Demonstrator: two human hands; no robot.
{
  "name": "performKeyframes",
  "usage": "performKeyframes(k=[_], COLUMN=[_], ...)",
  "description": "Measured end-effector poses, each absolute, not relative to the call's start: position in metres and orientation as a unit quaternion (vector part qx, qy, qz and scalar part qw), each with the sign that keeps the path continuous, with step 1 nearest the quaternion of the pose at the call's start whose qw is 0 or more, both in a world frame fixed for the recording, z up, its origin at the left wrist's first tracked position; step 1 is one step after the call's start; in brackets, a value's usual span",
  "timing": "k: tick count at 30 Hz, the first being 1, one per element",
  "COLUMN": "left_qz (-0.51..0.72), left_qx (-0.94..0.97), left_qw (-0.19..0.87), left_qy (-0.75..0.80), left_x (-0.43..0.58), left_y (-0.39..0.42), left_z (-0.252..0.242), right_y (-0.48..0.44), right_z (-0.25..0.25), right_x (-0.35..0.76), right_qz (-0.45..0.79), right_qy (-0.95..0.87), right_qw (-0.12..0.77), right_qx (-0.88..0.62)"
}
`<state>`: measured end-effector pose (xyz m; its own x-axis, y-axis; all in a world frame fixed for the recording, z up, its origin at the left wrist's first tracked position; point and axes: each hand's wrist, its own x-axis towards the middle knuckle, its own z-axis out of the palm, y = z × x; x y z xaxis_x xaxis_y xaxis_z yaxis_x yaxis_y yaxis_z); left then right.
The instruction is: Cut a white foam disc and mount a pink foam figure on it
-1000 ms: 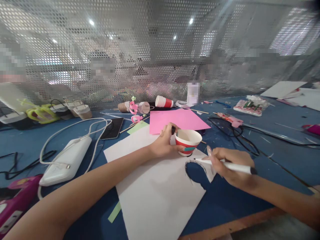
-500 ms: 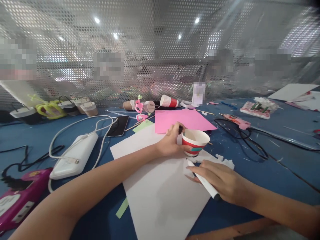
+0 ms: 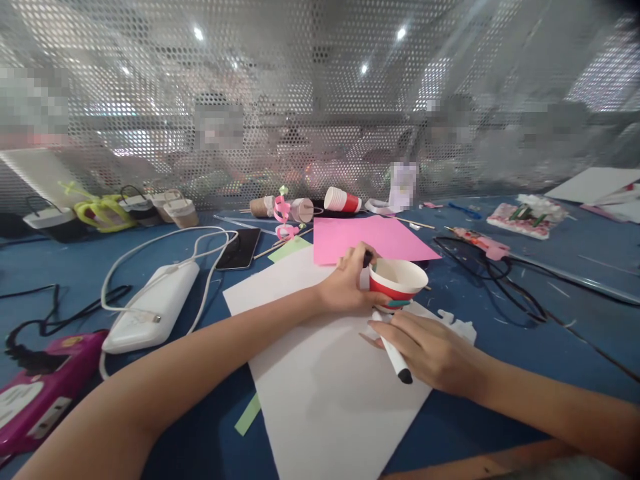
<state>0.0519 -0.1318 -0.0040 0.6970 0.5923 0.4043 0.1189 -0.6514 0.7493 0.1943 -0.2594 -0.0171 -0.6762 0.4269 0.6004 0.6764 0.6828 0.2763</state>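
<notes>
My left hand (image 3: 350, 280) grips a red and white paper cup (image 3: 400, 280), its mouth facing up and tilted a little. A black pen cap (image 3: 368, 257) is also tucked in that hand, beside the rim. Between the fingers of my right hand (image 3: 430, 343) is a white marker (image 3: 396, 357), its black end pointing down toward me. Its tip is up against the cup's lower side, though I cannot tell whether it touches. Under both hands lies a large white sheet of paper (image 3: 330, 400), and a pink sheet (image 3: 370, 237) sits behind the cup.
On the left are a white power bank (image 3: 155, 303) with a cable, a phone (image 3: 240, 248) and a magenta power strip (image 3: 50, 380). Stacked paper cups (image 3: 343, 200) lie at the back. A pink glue gun (image 3: 483, 243) with a black cord is to the right.
My right hand has moved the marker up and left to the cup's lower side. The cup is tilted slightly more in my left hand.
</notes>
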Motion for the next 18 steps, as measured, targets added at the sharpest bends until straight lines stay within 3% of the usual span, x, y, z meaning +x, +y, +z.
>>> performKeyframes(k=[9,18], left_qz=[0.323,0.335], left_qx=[0.870,0.846], left_qw=[0.329,0.361], left_qy=[0.176,0.204], left_x=[0.0510,0.0513], left_y=[-0.1303,-0.1319], left_z=[-0.0078,-0.0053], right_y=[-0.2553,-0.2601], right_z=[-0.0164,-0.0146], right_x=[0.1887,0.1930], right_qz=[-0.261,-0.256], right_qy=[-0.878,-0.881], right_qw=[0.236,0.241], right_qx=[-0.325,-0.316])
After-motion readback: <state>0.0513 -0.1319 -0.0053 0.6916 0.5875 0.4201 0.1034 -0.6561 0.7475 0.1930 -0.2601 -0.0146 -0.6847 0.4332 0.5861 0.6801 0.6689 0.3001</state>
